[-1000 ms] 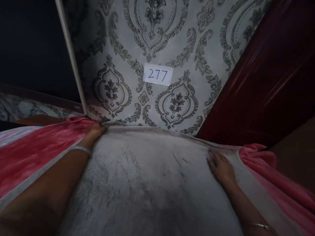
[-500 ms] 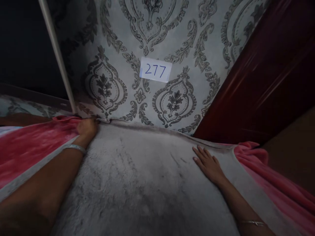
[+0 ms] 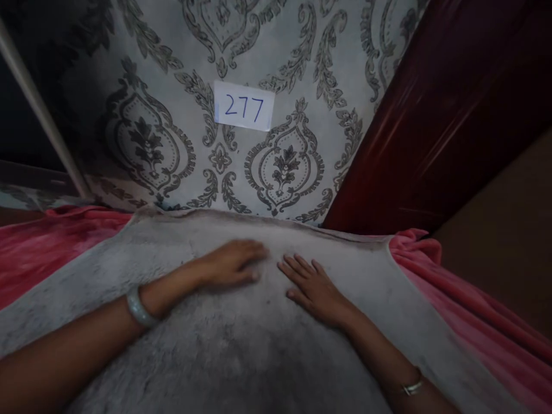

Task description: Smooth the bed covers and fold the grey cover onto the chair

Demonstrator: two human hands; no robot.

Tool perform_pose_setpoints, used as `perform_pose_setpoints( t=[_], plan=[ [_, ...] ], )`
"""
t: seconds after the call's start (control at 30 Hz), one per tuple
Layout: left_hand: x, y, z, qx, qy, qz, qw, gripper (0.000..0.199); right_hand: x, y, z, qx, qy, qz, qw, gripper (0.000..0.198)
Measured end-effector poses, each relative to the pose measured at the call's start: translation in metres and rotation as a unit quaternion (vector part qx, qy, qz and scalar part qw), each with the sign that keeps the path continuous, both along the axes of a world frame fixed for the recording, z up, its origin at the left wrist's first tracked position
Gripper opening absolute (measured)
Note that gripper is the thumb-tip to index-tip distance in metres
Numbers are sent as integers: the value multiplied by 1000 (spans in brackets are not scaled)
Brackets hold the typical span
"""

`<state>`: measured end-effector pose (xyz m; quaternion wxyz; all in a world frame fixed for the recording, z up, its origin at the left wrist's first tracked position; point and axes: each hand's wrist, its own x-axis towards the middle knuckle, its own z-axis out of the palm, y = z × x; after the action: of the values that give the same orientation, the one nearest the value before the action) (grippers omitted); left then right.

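Observation:
A grey-white plush cover (image 3: pixel 267 333) with darker mottled patches spreads out in front of me, its far edge lying along the wall. My left hand (image 3: pixel 233 263), slightly blurred, is over the middle of the cover with its fingers stretched out and nothing in them. A pale bangle (image 3: pixel 140 307) circles that wrist. Flat on the cover just to the right lies my right hand (image 3: pixel 313 287), fingers spread. A thin metal bracelet (image 3: pixel 413 386) is on the right wrist. Pink plush fabric (image 3: pixel 77 241) shows past the cover's left edge, and more bunches up beyond its right edge.
Behind the cover stands a wall with grey damask wallpaper (image 3: pixel 284 167), bearing a white paper label (image 3: pixel 244 107) marked 277. A glossy dark red panel (image 3: pixel 401 132) rises at the right. At the left, a pale pole (image 3: pixel 43 109) slants beside a dark area.
My left hand has let go of the cover's far left corner and moved right and nearer. My right hand has slid left across the cover. The view has shifted slightly to the right.

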<state>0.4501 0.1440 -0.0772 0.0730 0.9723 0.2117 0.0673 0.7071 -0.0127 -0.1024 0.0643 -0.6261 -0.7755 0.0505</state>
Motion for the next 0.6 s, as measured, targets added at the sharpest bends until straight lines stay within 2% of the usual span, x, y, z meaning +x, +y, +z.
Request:
perform_pose_setpoints(
  t=[0.07,0.17,0.37,0.5,0.6],
  plan=[
    [9,-12,-15,-18,29,-45,998,68,-3,0,-2,-24,4,-6,1000,62],
    [0,-1,-23,-23,45,16,999,67,7,4,-5,-13,-6,-71,997,62],
    [-32,35,-13,-2,66,132,989,64,51,6,-6,-28,-36,-255,966,59],
    [-83,49,-7,14,83,211,974,61,81,2,-9,-28,-45,-321,946,60],
    [-143,53,1,11,88,327,941,57,94,-1,-15,-27,-38,-369,928,63]
  ],
)
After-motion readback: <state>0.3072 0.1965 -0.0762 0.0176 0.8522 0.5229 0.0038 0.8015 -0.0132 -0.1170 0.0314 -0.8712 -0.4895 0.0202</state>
